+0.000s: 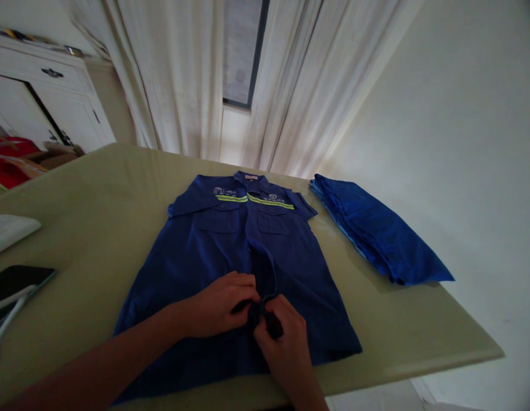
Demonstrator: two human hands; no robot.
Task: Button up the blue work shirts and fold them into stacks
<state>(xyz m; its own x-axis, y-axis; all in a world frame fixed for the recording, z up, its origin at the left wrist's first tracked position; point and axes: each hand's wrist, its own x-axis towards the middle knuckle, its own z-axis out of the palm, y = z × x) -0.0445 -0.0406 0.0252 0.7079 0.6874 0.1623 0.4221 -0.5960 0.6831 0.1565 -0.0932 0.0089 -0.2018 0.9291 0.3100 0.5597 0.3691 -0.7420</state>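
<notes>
A dark blue short-sleeved work shirt [213, 257] lies front up on the table, its collar toward the window. Yellow-green reflective strips and white printing cross the chest above two flap pockets. My left hand [226, 302] pinches the front edge of the shirt low on its middle. Close beside it, my right hand [286, 334] is closed on the other front edge. Between the fingers the cloth is bunched and slightly lifted. Whether a button sits in the grip is hidden.
The pale green table [97, 228] has its right corner near me. Folded blue cloth [372, 228] lies at the right edge. On the left are a phone [23, 279] with a white cable [8, 328] and a white device [12, 231]. A white cabinet [46, 91] and curtains [175, 74] stand behind.
</notes>
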